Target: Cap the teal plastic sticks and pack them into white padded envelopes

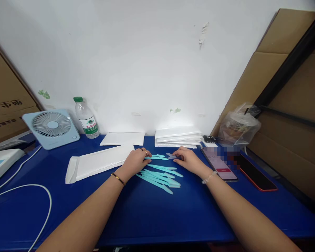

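Observation:
Two turquoise eyebrow razors (159, 156) are pinched by their handles in my left hand (138, 160), blades toward the right. My right hand (186, 158) closes its thumb and fingers on two translucent blade caps (171, 156). A small gap separates these caps from the razors' tips. Just below my hands, several more turquoise razors (160, 176) lie loosely fanned on the blue tabletop (147, 217). A long white padded mailer (99, 162) lies beside and partly behind my left hand.
Behind stand a stack of white mailers (178, 136) and another mailer (123, 138) against the wall. Leftward are a water bottle (87, 119), a blue fan (52, 128) and a white cable (50, 199). Two phones (220, 164) and a bagged drink cup (237, 127) sit right.

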A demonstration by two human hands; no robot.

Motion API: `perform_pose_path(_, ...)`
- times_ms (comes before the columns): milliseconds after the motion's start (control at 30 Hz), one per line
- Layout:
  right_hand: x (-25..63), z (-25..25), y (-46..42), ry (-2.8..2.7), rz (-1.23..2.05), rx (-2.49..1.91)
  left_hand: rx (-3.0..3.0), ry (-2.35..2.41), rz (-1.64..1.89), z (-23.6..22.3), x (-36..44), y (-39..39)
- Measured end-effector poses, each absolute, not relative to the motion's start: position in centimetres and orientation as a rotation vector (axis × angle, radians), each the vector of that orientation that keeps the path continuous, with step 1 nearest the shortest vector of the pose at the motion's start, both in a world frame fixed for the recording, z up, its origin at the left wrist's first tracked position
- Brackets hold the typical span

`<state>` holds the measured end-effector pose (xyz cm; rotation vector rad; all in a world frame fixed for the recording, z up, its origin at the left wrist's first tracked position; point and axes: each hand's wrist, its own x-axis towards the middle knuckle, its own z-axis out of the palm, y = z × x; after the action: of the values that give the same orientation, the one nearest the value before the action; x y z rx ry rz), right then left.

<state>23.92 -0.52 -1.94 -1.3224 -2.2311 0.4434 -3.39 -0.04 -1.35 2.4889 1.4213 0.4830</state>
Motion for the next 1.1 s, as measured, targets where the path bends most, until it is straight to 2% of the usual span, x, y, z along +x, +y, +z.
perform_pose_path(200,23.3,-2.2,-0.5,-2.329,0.344,-1.366,2.51,1.507,0.423,-1.8,-3.3,0.5)
perform_pose_path(400,23.6,-2.2,-0.5,-2.291,0.554,-1.369,2.469,1.53,0.431,-1.5,-3.2,0.2)
perform_pose_path(767,22.1,-2.2,-1.1,-2.309,0.6,-1.229,2.501,1.404,0.42,-1.7,-2.4,-0.1)
perform_pose_path(967,23.2,-2.9,0.7,-2.162,0.374,-1.306,2.485,1.563,0.592,-1.6,-3.4,0.5)
perform_pose_path(1100,22.8,-3.3,1.1,-2.158,0.424,-1.373,2.482,1.642,0.534,-2.1,-3.6,1.2)
